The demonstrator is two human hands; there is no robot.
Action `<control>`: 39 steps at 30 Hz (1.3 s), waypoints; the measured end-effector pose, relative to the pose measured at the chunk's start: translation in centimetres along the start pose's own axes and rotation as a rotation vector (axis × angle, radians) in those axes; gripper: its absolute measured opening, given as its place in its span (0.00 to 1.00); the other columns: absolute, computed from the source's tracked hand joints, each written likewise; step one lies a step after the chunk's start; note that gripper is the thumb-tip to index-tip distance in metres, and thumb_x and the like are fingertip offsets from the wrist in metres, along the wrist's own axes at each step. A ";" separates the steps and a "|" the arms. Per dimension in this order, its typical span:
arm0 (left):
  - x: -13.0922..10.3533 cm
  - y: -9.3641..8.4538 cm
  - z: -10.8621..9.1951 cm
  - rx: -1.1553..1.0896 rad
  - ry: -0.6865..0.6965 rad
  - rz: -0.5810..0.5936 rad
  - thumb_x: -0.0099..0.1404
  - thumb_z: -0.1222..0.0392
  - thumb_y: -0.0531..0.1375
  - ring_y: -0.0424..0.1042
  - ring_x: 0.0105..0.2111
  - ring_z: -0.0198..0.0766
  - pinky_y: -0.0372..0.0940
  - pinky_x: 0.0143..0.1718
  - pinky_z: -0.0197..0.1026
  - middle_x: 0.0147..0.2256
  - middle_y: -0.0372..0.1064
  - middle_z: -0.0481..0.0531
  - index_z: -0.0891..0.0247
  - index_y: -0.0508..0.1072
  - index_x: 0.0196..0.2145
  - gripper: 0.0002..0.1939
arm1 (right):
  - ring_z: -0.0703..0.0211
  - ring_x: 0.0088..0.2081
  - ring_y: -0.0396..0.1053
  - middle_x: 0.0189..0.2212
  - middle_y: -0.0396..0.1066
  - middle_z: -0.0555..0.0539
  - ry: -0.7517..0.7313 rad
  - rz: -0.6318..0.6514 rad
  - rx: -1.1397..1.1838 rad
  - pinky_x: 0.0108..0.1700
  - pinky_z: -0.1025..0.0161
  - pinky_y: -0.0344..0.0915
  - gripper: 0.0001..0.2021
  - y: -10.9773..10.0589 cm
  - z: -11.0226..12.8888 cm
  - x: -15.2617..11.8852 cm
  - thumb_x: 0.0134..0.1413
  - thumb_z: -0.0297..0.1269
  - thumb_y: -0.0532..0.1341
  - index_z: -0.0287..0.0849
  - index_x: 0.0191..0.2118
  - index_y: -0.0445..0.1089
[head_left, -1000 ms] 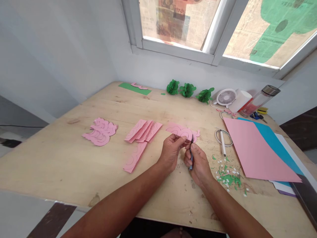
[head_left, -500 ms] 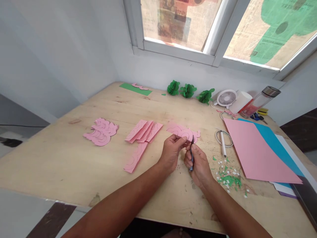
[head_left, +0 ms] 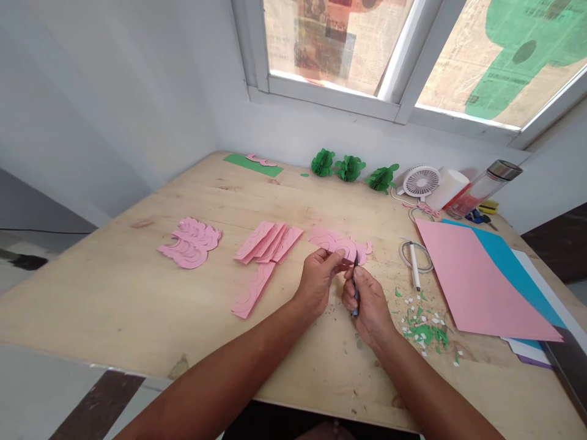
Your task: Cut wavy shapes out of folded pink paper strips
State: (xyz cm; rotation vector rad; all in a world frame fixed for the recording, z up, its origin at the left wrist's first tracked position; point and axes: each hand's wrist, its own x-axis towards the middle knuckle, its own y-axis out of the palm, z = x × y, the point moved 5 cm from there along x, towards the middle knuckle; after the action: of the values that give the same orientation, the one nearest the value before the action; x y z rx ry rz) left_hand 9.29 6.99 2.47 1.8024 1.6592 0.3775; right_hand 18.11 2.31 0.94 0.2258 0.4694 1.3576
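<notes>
Between thumb and fingers my left hand (head_left: 318, 278) pinches a folded pink paper strip (head_left: 346, 249) with curved outlines drawn on it. My right hand (head_left: 369, 299) is closed around a small dark cutting tool (head_left: 355, 293), its narrow tip at the right part of the strip. More pink paper lies just behind the strip, partly hidden by it. To the left are folded pink strips (head_left: 270, 241) with drawn curves, one of them (head_left: 253, 292) pointing toward the front edge. Farther left sits a pile of cut, scalloped pink pieces (head_left: 195, 241).
Three green paper shapes (head_left: 350, 168) stand by the wall. A fan (head_left: 420, 182), bottle (head_left: 486, 186) and white pen (head_left: 414, 267) are on the right, near green and white scraps (head_left: 426, 333) and large pink sheets (head_left: 481, 281). Green paper (head_left: 252, 165) lies at the back left.
The view has shifted very slightly. My hands keep nearly the same place and grip, and the pink strip at the tool's tip is tilted a little differently.
</notes>
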 end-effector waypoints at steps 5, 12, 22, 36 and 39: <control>-0.1 0.1 -0.3 0.006 0.021 -0.011 0.47 0.54 0.70 0.70 0.27 0.34 0.67 0.38 0.40 0.25 0.71 0.49 0.66 0.71 0.24 0.15 | 0.72 0.15 0.48 0.16 0.57 0.58 -0.010 -0.002 -0.034 0.18 0.71 0.44 0.19 0.0 -0.1 -0.1 0.49 0.54 0.65 0.42 0.30 0.66; -0.1 0.2 -0.6 0.034 0.031 -0.010 0.47 0.55 0.70 0.70 0.26 0.34 0.67 0.36 0.39 0.25 0.71 0.49 0.66 0.71 0.25 0.14 | 0.72 0.15 0.48 0.16 0.58 0.58 -0.014 0.006 -0.030 0.18 0.71 0.45 0.18 0.1 -0.1 -0.1 0.50 0.54 0.65 0.42 0.30 0.67; -0.1 0.1 -0.7 0.101 0.041 -0.012 0.47 0.56 0.69 0.70 0.24 0.34 0.66 0.34 0.39 0.22 0.70 0.48 0.66 0.71 0.24 0.13 | 0.73 0.15 0.49 0.17 0.58 0.58 -0.011 0.003 -0.023 0.18 0.72 0.45 0.18 0.1 0.1 -0.2 0.50 0.54 0.65 0.42 0.30 0.67; 0.0 0.0 -0.8 0.144 0.041 0.005 0.49 0.56 0.68 0.69 0.24 0.34 0.65 0.35 0.41 0.21 0.69 0.48 0.65 0.70 0.23 0.12 | 0.74 0.15 0.48 0.16 0.57 0.58 0.009 0.030 0.036 0.18 0.73 0.44 0.18 0.4 0.2 -0.3 0.48 0.53 0.66 0.42 0.30 0.68; -0.1 0.0 -0.8 0.148 0.038 0.007 0.49 0.56 0.68 0.68 0.23 0.34 0.65 0.35 0.41 0.20 0.68 0.47 0.65 0.70 0.23 0.12 | 0.74 0.15 0.48 0.16 0.58 0.58 0.007 0.034 0.046 0.18 0.73 0.45 0.18 0.4 0.1 -0.3 0.49 0.53 0.66 0.42 0.30 0.68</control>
State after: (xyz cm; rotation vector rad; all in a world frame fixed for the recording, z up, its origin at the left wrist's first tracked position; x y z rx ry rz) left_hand 8.82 7.14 3.12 1.9193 1.7476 0.3006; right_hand 17.77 2.13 1.20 0.2677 0.5053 1.3819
